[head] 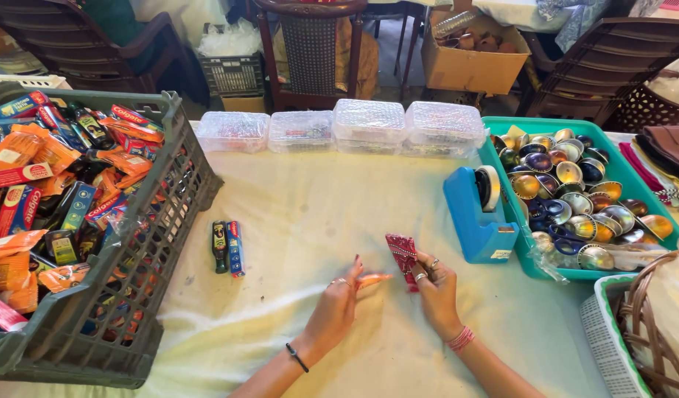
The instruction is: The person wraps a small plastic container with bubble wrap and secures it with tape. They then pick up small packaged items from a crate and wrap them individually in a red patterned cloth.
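My right hand (436, 291) grips a small red patterned pouch (403, 254) by its lower edge and holds it upright over the pale cloth-covered table (302, 221). My left hand (339, 306) is just left of it, fingers together, pinching a small orange packet (374, 280) whose tip points toward the pouch. A small dark bottle (220, 246) and a blue tube box (236, 248) lie side by side on the cloth to the left of my hands.
A grey crate (162, 221) full of orange sachets, tube boxes and small bottles stands at left. A blue tape dispenser (478, 214) sits beside a teal tray (501, 191) of shiny metal bowls. Clear lidded boxes (369, 121) line the far edge. A wicker basket (649, 332) is at right.
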